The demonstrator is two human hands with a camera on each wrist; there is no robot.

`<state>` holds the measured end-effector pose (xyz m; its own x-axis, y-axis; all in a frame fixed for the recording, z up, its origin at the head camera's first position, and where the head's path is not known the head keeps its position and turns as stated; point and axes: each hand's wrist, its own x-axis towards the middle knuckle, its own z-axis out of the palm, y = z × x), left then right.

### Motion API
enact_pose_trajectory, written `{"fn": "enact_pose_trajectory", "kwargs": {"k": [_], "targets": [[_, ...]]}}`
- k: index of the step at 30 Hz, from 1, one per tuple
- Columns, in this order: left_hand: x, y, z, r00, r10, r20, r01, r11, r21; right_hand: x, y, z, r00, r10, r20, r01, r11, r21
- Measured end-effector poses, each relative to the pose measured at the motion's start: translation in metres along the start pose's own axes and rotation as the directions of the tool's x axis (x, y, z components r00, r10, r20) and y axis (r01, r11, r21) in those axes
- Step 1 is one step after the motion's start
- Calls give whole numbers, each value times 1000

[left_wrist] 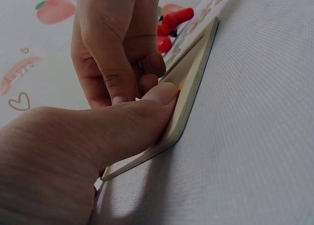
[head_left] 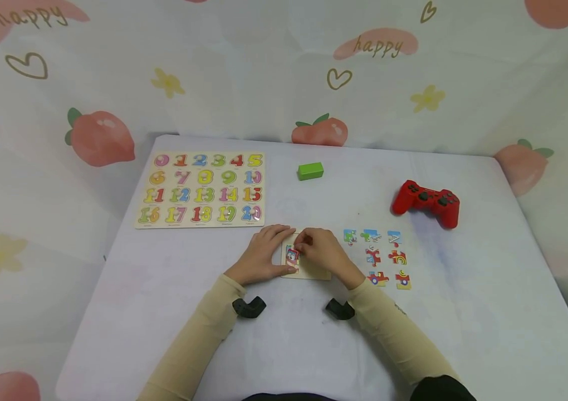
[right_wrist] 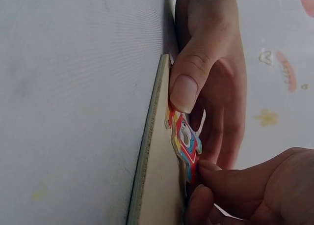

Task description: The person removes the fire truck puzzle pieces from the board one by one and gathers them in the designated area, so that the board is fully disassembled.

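Observation:
A small wooden jigsaw board (head_left: 316, 271) lies in front of the person, between both hands. Along its left side the left hand (head_left: 263, 256) holds it, fingers toward the far corner and thumb over the near left part. A colourful jigsaw piece (right_wrist: 187, 136) with a red, blue and yellow print sits at the board's left side, slightly raised at one end. The left thumb (right_wrist: 185, 93) presses on its near end. The right hand (head_left: 325, 249) pinches the piece's far end between thumb and curled fingers. The right fingertips are partly hidden in the head view.
Several loose jigsaw pieces (head_left: 373, 256) lie in rows right of the board. A number puzzle board (head_left: 269, 189) is at the back left, a green block (head_left: 311, 171) at the back middle. A red game controller (head_left: 426, 203) rests at the right.

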<state>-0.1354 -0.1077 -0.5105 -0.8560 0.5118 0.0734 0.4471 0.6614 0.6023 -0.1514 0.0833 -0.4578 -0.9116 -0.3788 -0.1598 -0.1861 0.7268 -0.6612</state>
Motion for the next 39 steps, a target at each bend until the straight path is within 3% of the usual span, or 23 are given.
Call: {"fn": "enact_pose_trajectory", "kwargs": {"k": [30,34,39], "targets": [[0,5,-4,1000,-25,17,26,999,-25,9,0,-9,988,-1,155,-4,999,31],[1,5,-4,1000,-22,15,22,1000,-17,5,4,-23,990,13,137,-16,1000,23],[1,3,-3,1000,-19,13,19,1000,2,-6,22,-56,992,75,106,-78,997,28]]}}
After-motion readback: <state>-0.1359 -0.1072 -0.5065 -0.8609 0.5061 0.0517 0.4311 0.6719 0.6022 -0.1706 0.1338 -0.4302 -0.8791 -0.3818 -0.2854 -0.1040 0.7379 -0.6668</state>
